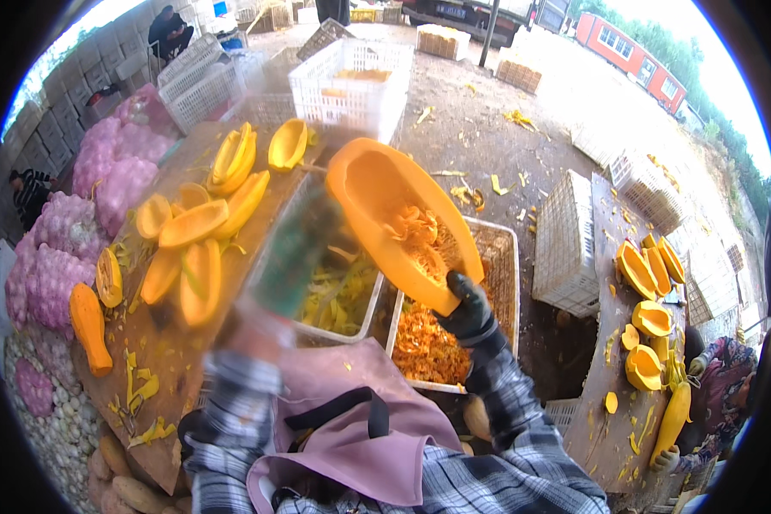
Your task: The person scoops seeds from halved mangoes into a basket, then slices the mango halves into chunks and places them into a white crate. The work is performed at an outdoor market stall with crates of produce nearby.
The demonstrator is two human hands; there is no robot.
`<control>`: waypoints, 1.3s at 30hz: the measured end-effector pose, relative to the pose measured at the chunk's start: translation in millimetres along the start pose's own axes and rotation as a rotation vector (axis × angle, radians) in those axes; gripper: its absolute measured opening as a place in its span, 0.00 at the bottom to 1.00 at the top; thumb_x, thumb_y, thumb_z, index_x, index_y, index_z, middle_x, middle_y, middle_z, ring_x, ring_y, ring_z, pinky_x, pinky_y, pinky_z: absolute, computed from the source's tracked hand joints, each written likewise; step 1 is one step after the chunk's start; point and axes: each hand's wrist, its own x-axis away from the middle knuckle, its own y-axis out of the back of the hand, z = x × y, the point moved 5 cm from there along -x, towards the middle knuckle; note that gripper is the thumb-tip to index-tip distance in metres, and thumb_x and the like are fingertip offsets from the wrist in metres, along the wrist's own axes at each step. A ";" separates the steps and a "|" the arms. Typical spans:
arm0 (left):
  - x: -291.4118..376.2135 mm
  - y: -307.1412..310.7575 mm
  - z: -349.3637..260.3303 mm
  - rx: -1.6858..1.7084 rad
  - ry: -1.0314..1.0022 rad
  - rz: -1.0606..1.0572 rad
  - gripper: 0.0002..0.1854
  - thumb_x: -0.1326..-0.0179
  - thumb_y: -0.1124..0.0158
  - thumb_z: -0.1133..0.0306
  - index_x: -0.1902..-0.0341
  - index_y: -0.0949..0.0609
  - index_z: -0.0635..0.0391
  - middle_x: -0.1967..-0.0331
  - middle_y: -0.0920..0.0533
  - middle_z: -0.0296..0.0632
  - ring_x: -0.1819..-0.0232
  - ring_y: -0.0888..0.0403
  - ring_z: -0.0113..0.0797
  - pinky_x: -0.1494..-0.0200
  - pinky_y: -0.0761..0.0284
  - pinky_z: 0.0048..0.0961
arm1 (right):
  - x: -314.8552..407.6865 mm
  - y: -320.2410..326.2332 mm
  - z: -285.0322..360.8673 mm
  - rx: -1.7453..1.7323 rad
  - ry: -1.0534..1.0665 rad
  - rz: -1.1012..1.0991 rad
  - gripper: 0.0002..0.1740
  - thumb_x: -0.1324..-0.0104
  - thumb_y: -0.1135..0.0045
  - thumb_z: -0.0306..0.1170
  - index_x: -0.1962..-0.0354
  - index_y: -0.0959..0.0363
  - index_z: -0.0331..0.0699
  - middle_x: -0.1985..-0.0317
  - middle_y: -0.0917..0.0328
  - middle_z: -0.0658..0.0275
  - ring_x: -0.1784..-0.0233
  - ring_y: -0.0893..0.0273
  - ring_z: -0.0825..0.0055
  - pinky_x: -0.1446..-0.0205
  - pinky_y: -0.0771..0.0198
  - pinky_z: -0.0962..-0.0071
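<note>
My right hand (468, 310), in a dark glove, grips the lower end of a halved orange squash (385, 199). The squash is held tilted, its cut face showing a smooth hollow at the upper end and stringy pulp and seeds towards the hand. My left hand (302, 250), in a green glove, is strongly blurred just left of the squash; whether it holds something cannot be made out. Below the squash, a crate (517, 283) contains orange pulp (429, 344). Beside it, another crate (350, 338) holds yellow-green peelings (337, 292).
Several squash halves (194, 223) lie on the wooden table (231, 270) at left, near net sacks (70, 225). A white crate (353, 96) stands beyond. At right, a person (723, 385) holds a yellow squash (671, 421) at another table (607, 411).
</note>
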 end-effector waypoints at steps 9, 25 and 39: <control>29.9 43.7 158.5 -0.032 0.507 0.072 0.17 0.44 0.38 0.73 0.50 0.21 0.67 0.65 0.17 0.39 0.67 0.20 0.27 0.65 0.25 0.22 | 109.9 5.2 -76.2 -0.858 -1.304 0.294 0.22 0.35 0.42 0.39 0.48 0.28 0.33 0.62 0.23 0.69 0.62 0.26 0.81 0.57 0.30 0.79; 122.5 28.6 282.6 -0.273 0.482 -0.385 0.19 0.48 0.47 0.79 0.51 0.20 0.65 0.72 0.18 0.47 0.82 0.21 0.36 0.84 0.24 0.29 | 119.6 -122.1 -27.2 -0.072 -0.689 1.160 0.22 0.34 0.47 0.49 0.53 0.27 0.41 0.58 0.20 0.49 0.53 0.22 0.51 0.48 0.29 0.59; 132.7 30.4 309.8 -0.048 0.687 -0.418 0.18 0.48 0.47 0.75 0.53 0.20 0.65 0.69 0.16 0.51 0.76 0.16 0.40 0.80 0.19 0.32 | 112.3 -104.4 -42.8 -0.087 -0.531 1.247 0.18 0.31 0.53 0.45 0.55 0.25 0.42 0.58 0.20 0.52 0.55 0.22 0.53 0.49 0.28 0.61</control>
